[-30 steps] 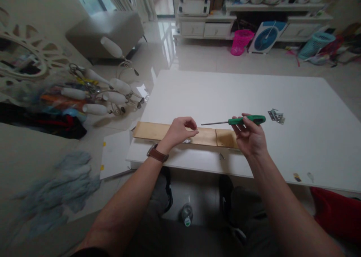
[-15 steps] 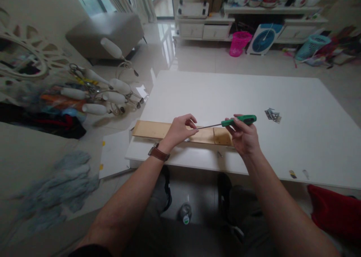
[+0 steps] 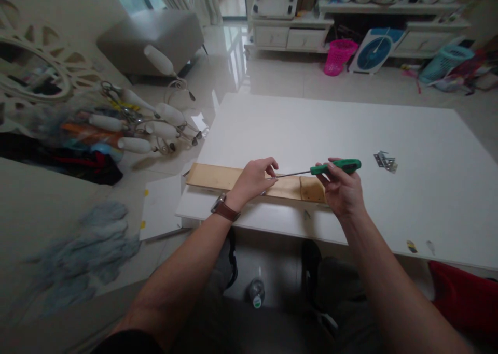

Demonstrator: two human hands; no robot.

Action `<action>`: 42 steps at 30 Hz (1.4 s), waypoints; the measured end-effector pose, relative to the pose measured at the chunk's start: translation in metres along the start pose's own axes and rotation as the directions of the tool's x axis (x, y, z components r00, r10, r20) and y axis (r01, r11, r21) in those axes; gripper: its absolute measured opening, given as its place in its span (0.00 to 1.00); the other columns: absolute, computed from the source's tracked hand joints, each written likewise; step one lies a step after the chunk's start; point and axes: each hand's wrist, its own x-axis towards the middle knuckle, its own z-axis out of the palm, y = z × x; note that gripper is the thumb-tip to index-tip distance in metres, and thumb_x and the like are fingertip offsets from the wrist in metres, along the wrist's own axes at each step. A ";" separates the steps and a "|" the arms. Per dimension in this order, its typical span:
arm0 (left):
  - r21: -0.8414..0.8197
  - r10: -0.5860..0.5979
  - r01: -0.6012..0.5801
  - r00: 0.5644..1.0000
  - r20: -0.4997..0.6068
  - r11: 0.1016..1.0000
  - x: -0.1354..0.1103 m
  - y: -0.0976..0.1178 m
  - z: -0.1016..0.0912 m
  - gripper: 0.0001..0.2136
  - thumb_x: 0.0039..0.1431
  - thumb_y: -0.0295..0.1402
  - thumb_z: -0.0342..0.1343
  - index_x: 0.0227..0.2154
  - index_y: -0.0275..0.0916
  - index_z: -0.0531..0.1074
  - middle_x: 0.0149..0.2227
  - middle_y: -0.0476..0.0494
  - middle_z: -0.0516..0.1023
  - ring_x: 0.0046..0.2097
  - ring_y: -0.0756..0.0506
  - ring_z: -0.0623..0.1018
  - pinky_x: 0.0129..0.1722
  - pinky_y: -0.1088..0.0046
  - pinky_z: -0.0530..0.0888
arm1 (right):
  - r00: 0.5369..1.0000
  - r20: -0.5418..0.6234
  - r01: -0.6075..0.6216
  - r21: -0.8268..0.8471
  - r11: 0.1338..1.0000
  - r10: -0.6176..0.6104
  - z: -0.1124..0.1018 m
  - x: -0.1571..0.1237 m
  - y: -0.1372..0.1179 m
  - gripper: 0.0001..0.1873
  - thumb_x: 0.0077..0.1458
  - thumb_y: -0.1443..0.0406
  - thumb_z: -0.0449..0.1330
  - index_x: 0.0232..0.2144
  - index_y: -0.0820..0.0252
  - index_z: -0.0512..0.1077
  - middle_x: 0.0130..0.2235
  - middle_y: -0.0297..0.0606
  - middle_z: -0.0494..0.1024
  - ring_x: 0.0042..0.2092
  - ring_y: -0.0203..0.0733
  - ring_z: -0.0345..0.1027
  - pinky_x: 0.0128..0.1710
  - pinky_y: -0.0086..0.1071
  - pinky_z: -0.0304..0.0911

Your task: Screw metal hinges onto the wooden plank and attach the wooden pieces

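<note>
My right hand (image 3: 342, 188) is wrapped round the green handle of a screwdriver (image 3: 336, 166), its shaft pointing left. At the tip, thumb and fingers of my left hand (image 3: 257, 180) pinch a tiny thin piece that looks like a screw, largely hidden by the fingers. Below both hands a long wooden board (image 3: 213, 177) lies along the near side of the white panel (image 3: 303, 126). A dark line crosses the board near its right end. Beside its near edge, under my left wrist, a small metal part (image 3: 263, 193) shows.
A pile of metal hardware (image 3: 385, 161) lies to the right on the panel. Another small metal piece (image 3: 307, 215) is near the front edge, with a yellow-and-black item (image 3: 411, 246) farther right. A bottle (image 3: 256, 293) stands on the floor between my feet. A white-shaded lamp (image 3: 163, 130) lies at left.
The whole view has shifted slightly, so things appear a little farther right. Both hands keep their hold, with the screwdriver's tip still at my left fingers.
</note>
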 end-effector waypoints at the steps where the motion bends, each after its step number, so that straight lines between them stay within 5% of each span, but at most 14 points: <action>1: 0.014 0.002 -0.002 1.000 -0.001 1.000 0.000 0.001 0.000 0.12 0.53 0.20 0.67 0.38 0.39 0.76 0.35 0.49 0.85 0.39 0.45 0.84 0.45 0.68 0.75 | 1.000 -0.002 0.000 0.001 1.000 0.000 0.000 0.000 0.000 0.18 0.41 0.63 0.77 0.35 0.55 0.77 0.32 0.28 0.81 0.40 0.41 0.82 0.47 0.40 0.77; 17: 0.104 0.070 -0.064 0.996 -0.056 0.993 -0.003 0.001 0.003 0.12 0.55 0.20 0.65 0.39 0.42 0.75 0.35 0.50 0.84 0.42 0.43 0.82 0.48 0.64 0.74 | 0.998 -0.066 -0.002 0.035 0.999 0.005 0.005 -0.002 0.006 0.21 0.38 0.60 0.81 0.31 0.55 0.76 0.29 0.25 0.81 0.36 0.37 0.81 0.39 0.32 0.79; 28: 0.057 0.091 -0.088 0.995 -0.050 0.994 0.000 0.001 0.006 0.13 0.56 0.22 0.66 0.42 0.41 0.74 0.38 0.48 0.83 0.44 0.43 0.80 0.49 0.62 0.76 | 0.994 -0.092 0.060 0.003 0.998 -0.059 0.000 0.006 0.014 0.20 0.37 0.66 0.77 0.33 0.56 0.75 0.35 0.27 0.81 0.36 0.34 0.79 0.40 0.33 0.82; 33: -0.034 0.062 -0.066 0.993 -0.102 0.997 -0.002 -0.004 -0.008 0.17 0.53 0.25 0.68 0.45 0.40 0.74 0.45 0.44 0.83 0.47 0.45 0.81 0.50 0.64 0.78 | 0.983 -0.113 0.147 -0.006 0.989 -0.147 0.002 0.005 0.014 0.26 0.35 0.64 0.80 0.36 0.54 0.72 0.38 0.27 0.80 0.38 0.36 0.80 0.40 0.37 0.83; 37: 0.058 -0.076 0.086 0.985 -0.158 0.995 -0.011 -0.019 -0.027 0.13 0.55 0.21 0.59 0.42 0.39 0.75 0.44 0.44 0.83 0.47 0.44 0.81 0.51 0.63 0.79 | 0.965 -0.112 0.238 -0.019 0.971 -0.239 0.012 -0.001 0.015 0.30 0.36 0.60 0.81 0.39 0.53 0.71 0.36 0.26 0.80 0.36 0.36 0.79 0.38 0.38 0.83; 42: 0.264 -0.119 0.124 0.992 -0.033 0.957 -0.025 -0.045 -0.039 0.20 0.46 0.17 0.58 0.42 0.39 0.79 0.47 0.42 0.81 0.51 0.40 0.80 0.59 0.59 0.78 | 0.931 -0.064 0.355 -0.081 0.931 -0.360 0.031 -0.014 0.019 0.28 0.40 0.57 0.80 0.38 0.52 0.69 0.36 0.26 0.80 0.37 0.37 0.78 0.37 0.37 0.83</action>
